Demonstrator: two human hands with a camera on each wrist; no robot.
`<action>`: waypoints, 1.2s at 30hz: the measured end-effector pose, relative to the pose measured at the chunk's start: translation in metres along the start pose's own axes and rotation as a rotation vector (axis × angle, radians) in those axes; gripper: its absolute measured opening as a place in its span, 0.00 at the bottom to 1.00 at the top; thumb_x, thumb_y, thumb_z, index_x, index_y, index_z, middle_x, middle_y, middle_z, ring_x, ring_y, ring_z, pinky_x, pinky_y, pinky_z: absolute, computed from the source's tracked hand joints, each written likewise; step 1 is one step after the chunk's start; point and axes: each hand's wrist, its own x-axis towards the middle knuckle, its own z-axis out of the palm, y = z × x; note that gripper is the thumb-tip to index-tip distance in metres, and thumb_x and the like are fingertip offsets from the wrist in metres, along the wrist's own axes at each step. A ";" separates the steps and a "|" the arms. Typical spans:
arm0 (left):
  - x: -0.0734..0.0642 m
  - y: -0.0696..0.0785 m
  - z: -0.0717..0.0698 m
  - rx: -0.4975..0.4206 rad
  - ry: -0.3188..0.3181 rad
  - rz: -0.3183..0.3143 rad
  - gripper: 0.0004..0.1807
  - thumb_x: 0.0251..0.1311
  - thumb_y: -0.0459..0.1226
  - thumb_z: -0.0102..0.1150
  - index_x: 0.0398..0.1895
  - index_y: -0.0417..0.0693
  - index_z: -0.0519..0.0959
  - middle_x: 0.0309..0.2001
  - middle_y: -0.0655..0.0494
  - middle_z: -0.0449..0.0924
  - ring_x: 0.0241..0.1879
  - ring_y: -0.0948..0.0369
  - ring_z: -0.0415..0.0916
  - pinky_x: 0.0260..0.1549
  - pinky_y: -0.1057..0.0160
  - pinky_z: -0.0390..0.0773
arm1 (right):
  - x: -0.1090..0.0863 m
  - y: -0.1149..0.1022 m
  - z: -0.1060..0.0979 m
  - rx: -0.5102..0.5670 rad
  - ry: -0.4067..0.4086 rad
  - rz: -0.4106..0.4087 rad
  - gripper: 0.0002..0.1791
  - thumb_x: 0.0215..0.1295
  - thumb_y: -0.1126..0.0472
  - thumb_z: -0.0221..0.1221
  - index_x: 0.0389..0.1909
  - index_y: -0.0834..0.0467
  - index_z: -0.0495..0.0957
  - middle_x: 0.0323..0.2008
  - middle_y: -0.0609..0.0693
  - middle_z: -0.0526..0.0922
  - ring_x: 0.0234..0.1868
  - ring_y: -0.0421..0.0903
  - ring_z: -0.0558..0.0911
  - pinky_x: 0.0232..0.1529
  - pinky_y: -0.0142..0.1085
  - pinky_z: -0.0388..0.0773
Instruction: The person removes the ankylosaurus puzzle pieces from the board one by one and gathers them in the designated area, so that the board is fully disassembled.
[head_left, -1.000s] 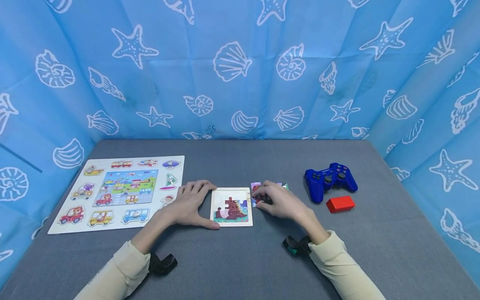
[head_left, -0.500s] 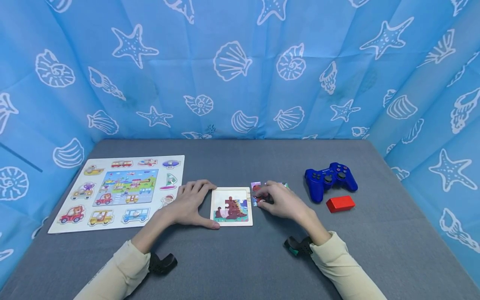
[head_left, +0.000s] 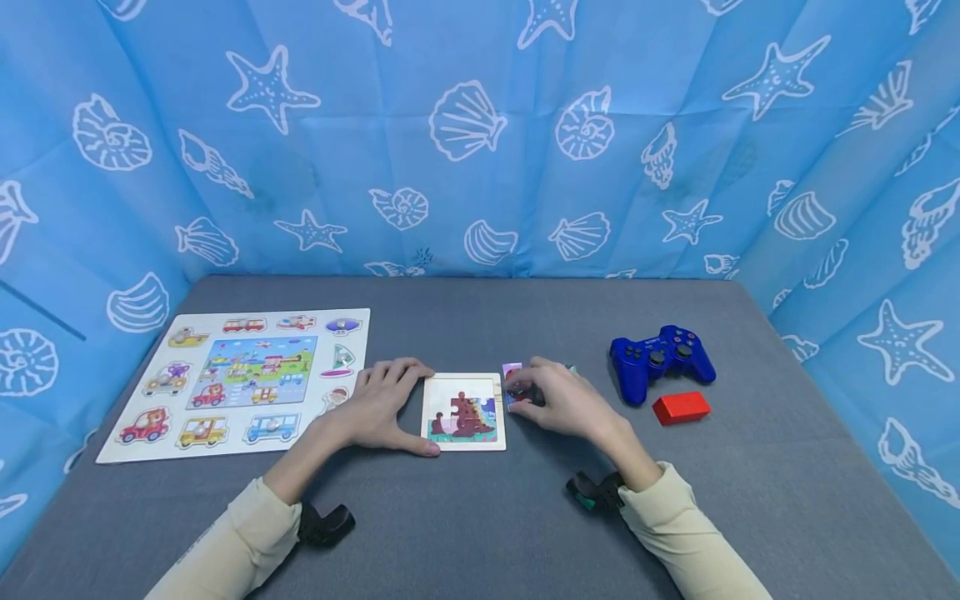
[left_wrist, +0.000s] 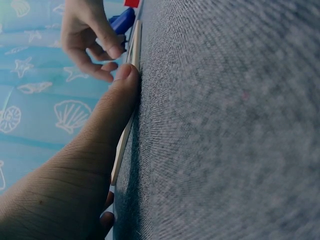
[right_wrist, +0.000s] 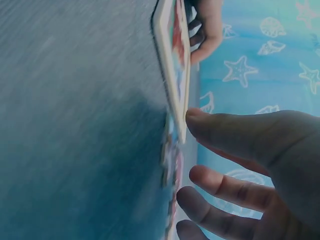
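A small wooden jigsaw tray (head_left: 502, 417) lies flat on the grey table, partly filled with pieces showing a brown, spiky-backed creature. My left hand (head_left: 382, 408) holds it at its left side, thumb at the near left corner and index fingertip at the far left corner. In the left wrist view, the thumb (left_wrist: 122, 85) rests along the tray's edge. To the tray's right, my right hand (head_left: 561, 400) hovers over loose jigsaw pieces (head_left: 512, 369), largely covering them. The right wrist view shows its thumb (right_wrist: 225, 132) and fingers loosely bent and apart, with nothing seen between them.
A white knobbed vehicle puzzle board (head_left: 225, 450) lies at the left. Toward the right are a blue game controller (head_left: 660, 360) and a red block (head_left: 681, 408). A blue shell-print curtain (head_left: 465, 192) hangs behind the table.
My right hand shifts slightly over the loose pieces and its fingers move a little, covering more of them. The left hand and the tray stay in place.
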 end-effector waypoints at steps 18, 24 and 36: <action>0.001 -0.002 0.001 0.004 0.002 0.011 0.59 0.42 0.75 0.68 0.76 0.59 0.61 0.75 0.49 0.59 0.71 0.43 0.57 0.64 0.36 0.58 | 0.031 -0.046 0.014 -0.062 -0.070 -0.093 0.17 0.67 0.56 0.67 0.54 0.55 0.86 0.48 0.53 0.84 0.43 0.48 0.81 0.42 0.40 0.77; 0.000 -0.003 0.000 0.000 0.002 0.016 0.59 0.42 0.75 0.67 0.76 0.58 0.62 0.75 0.49 0.59 0.71 0.43 0.57 0.63 0.35 0.58 | 0.035 -0.050 0.023 -0.073 -0.104 -0.085 0.17 0.68 0.55 0.67 0.55 0.53 0.86 0.53 0.52 0.83 0.51 0.50 0.80 0.48 0.44 0.78; -0.001 -0.001 0.000 -0.002 0.009 0.016 0.59 0.43 0.74 0.68 0.76 0.58 0.62 0.75 0.49 0.59 0.71 0.43 0.56 0.63 0.36 0.58 | 0.036 -0.050 0.029 -0.112 -0.125 -0.104 0.15 0.68 0.54 0.67 0.53 0.53 0.87 0.49 0.51 0.83 0.44 0.47 0.76 0.41 0.37 0.73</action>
